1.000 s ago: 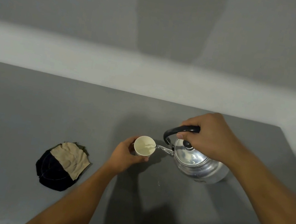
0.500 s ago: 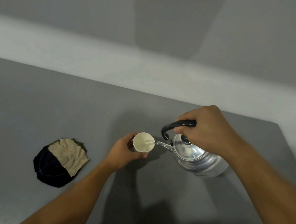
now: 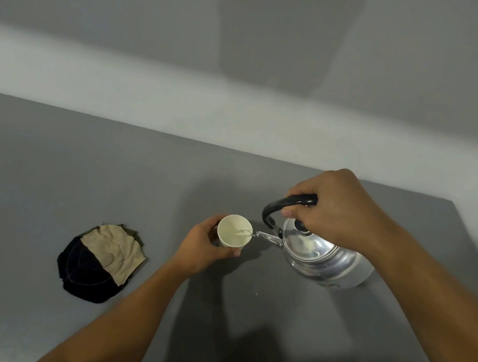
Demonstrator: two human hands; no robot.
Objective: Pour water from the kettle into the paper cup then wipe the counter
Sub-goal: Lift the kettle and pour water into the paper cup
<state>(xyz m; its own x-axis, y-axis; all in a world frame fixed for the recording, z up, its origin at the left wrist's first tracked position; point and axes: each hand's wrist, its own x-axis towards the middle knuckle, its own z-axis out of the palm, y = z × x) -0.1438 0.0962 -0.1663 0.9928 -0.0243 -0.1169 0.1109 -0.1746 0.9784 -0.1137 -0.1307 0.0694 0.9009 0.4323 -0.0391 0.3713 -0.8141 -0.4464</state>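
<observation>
A grey counter (image 3: 47,167) carries everything. A folded dark-and-tan cloth (image 3: 101,262) lies left of the left hand (image 3: 199,249).

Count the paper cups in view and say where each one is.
1. The paper cup stands on the grey counter, held by the left hand, at the spout of the tilted kettle. None looks hidden.
</observation>
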